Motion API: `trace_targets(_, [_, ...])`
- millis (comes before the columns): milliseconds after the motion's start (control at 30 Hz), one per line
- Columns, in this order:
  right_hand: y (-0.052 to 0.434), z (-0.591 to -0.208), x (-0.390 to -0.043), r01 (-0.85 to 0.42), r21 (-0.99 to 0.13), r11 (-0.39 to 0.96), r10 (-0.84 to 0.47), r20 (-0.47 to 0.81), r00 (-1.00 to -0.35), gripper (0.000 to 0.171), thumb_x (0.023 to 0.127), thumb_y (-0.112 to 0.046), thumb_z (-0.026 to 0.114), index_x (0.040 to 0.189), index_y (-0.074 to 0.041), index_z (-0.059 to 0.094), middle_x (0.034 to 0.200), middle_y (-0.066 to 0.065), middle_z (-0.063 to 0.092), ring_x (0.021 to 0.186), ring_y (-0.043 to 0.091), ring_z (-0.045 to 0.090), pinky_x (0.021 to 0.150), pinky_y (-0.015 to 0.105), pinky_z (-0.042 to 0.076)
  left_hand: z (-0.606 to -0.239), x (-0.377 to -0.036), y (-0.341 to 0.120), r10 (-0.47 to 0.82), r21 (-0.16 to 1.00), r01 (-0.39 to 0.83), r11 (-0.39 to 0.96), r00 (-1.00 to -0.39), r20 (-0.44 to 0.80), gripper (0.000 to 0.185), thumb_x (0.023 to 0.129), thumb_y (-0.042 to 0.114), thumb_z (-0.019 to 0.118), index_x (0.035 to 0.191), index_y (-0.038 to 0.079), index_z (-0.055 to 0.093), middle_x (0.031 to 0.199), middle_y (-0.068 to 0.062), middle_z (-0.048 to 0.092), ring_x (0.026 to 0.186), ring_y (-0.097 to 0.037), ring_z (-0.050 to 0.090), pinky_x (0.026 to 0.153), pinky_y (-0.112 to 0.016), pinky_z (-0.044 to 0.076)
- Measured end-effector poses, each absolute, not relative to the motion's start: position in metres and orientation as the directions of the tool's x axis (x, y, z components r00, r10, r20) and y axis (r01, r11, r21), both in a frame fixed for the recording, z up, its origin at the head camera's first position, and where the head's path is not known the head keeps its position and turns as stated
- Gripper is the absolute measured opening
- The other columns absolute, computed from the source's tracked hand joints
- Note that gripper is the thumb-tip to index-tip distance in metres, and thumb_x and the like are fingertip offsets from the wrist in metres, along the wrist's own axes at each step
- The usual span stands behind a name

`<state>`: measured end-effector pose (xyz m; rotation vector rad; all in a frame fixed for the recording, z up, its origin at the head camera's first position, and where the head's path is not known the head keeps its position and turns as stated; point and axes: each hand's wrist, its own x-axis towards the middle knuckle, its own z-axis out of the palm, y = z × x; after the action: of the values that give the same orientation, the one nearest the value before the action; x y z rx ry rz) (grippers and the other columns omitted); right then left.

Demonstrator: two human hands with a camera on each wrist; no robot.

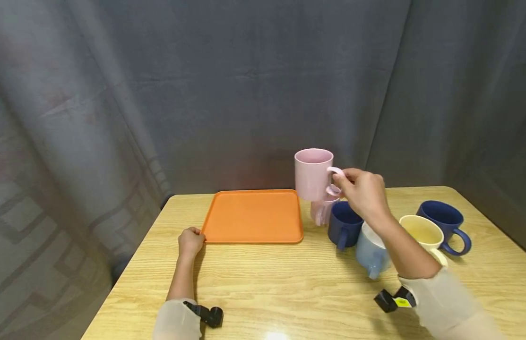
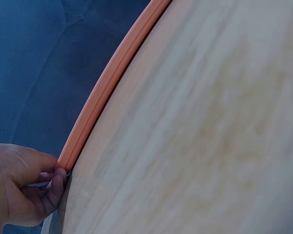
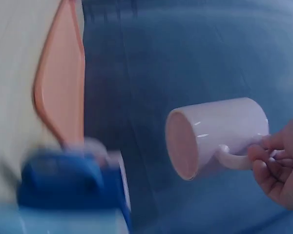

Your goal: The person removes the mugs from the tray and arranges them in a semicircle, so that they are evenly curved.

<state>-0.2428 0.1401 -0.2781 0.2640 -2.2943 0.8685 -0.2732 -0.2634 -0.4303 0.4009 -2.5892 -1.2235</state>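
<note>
Fingers hooking glossy pink mug handle, flat orange tray below

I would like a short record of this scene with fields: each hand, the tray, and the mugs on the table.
right hand: holds pink mug by its handle, lifted above the table
left hand: grips near-left corner of orange tray
orange tray: flat on table, nothing on it
mugs on table: second pink mug, dark blue mug, light blue mug, cream mug, wide dark blue mug

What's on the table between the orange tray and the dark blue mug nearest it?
A second pink mug stands between the orange tray and the dark blue mug, seen in the head view.
</note>
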Motion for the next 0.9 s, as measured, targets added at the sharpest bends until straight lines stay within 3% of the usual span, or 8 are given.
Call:
trace_targets(200, [0.209, -0.26, -0.232, -0.237, -0.443, 0.865, 0.053, 0.549, -0.834, 0.033, 0.093, -0.025, 0.054, 0.098, 0.005, 0.066, 0.072, 0.018, 0.066, 0.068, 0.033, 0.057, 0.054, 0.036, 0.032, -0.428, -0.272, -0.265, -0.35, 0.774, -0.144, 0.617, -0.93, 0.107, 0.012, 0.081, -0.003, 0.052, 0.087, -0.011, 0.06, 0.068, -0.015, 0.065, 0.059, -0.021, 0.06, 0.047, -0.02, 0.039])
trace_targets(400, [0.264, -0.257, -0.233, -0.077, -0.467, 0.881, 0.151, 0.431, -0.889, 0.045, 0.096, -0.032, 0.045, 0.102, 0.01, 0.061, 0.074, 0.023, 0.064, 0.08, 0.038, 0.048, 0.06, 0.041, 0.029, -0.426, -0.27, -0.266, -0.356, 0.768, -0.152, 0.622, -0.929, 0.104, 0.013, 0.081, -0.002, 0.054, 0.088, -0.01, 0.061, 0.069, -0.016, 0.065, 0.063, -0.024, 0.059, 0.048, -0.022, 0.039])
trace_targets(567, [0.302, -0.259, -0.241, 0.037, -0.469, 0.883, 0.251, 0.403, -0.88, 0.05, 0.097, -0.035, 0.041, 0.103, 0.013, 0.057, 0.075, 0.026, 0.062, 0.085, 0.043, 0.044, 0.073, 0.052, 0.028, -0.427, -0.269, -0.266, -0.365, 0.77, -0.153, 0.619, -0.924, 0.11, 0.012, 0.08, -0.002, 0.054, 0.086, -0.01, 0.06, 0.068, -0.015, 0.064, 0.061, -0.022, 0.058, 0.047, -0.021, 0.039])
trace_targets(700, [0.329, -0.266, -0.251, 0.085, -0.492, 0.866, 0.318, 0.412, -0.854, 0.053, 0.098, -0.034, 0.039, 0.104, 0.017, 0.053, 0.083, 0.032, 0.059, 0.093, 0.05, 0.041, 0.085, 0.06, 0.02, -0.428, -0.27, -0.265, -0.373, 0.774, -0.154, 0.614, -0.921, 0.113, 0.011, 0.079, -0.003, 0.054, 0.085, -0.009, 0.06, 0.065, -0.014, 0.064, 0.056, -0.017, 0.057, 0.046, -0.021, 0.038])
trace_targets(900, [0.365, -0.293, -0.261, 0.068, -0.475, 0.877, 0.349, 0.534, -0.77, 0.043, 0.096, -0.022, 0.04, 0.096, 0.019, 0.054, 0.087, 0.036, 0.056, 0.09, 0.054, 0.042, 0.082, 0.061, 0.022, -0.429, -0.271, -0.264, -0.368, 0.789, -0.148, 0.596, -0.924, 0.105, 0.01, 0.081, -0.003, 0.054, 0.085, -0.009, 0.06, 0.068, -0.015, 0.064, 0.056, -0.015, 0.058, 0.047, -0.02, 0.04])
